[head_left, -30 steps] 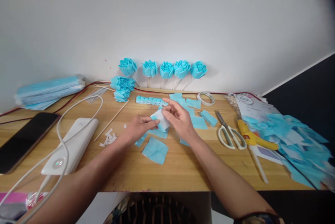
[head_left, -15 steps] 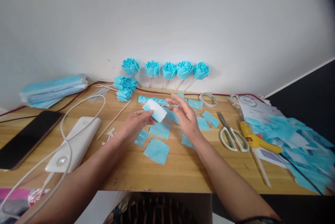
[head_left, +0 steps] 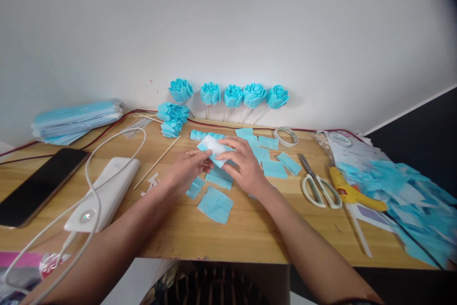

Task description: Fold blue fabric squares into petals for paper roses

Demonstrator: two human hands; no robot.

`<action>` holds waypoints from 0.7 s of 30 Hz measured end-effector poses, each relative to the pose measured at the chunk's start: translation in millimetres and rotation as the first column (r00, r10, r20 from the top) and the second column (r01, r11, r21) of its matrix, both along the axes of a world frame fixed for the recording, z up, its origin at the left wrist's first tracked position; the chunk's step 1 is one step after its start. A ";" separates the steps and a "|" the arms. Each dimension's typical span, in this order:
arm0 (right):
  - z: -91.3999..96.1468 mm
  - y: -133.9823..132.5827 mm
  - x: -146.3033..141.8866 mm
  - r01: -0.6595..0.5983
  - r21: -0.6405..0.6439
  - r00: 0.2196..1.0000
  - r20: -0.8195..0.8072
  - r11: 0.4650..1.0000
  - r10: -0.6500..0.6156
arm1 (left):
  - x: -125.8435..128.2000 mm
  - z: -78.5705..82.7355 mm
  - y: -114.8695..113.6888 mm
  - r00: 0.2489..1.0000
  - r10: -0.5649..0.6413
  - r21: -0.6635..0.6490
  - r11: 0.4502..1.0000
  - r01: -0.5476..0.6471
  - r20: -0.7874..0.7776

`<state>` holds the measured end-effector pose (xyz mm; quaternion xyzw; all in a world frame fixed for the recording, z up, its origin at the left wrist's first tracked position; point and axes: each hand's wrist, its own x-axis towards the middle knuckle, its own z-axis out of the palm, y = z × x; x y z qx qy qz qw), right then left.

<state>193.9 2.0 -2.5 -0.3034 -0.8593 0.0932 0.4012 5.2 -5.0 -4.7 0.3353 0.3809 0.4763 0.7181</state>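
My left hand and my right hand meet above the middle of the wooden table. Both pinch one small piece of blue and white mask fabric, folded between the fingertips. Under and around the hands lie several cut blue squares. A row of folded blue petals lies just beyond the hands. Several finished blue fabric flowers on sticks lean against the wall behind.
White-handled scissors, a yellow glue gun and a tape roll lie to the right, beside a heap of blue scraps. Left are a white power bank with cable, a phone, a stack of masks and a wooden skewer.
My right hand, which had let go and opened half a second ago, has come back and pinched the fabric piece again. The left hand kept hold of it throughout.
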 end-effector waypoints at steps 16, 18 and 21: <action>-2.9 -2.7 -3.4 -0.042 -0.447 0.930 -0.345 0.893 -0.129 | 1.0 -10.3 1.2 0.953 0.014 0.153 0.988 0.034 -0.303; -3.8 -2.4 -4.4 -0.061 -0.499 0.915 -0.373 0.865 -0.151 | 0.9 -11.0 1.0 0.944 0.017 0.166 0.985 0.040 -0.328; -4.1 -2.2 -5.5 -0.042 -0.531 0.910 -0.370 0.846 -0.188 | 0.8 -10.0 0.3 0.928 0.023 0.174 0.984 0.045 -0.371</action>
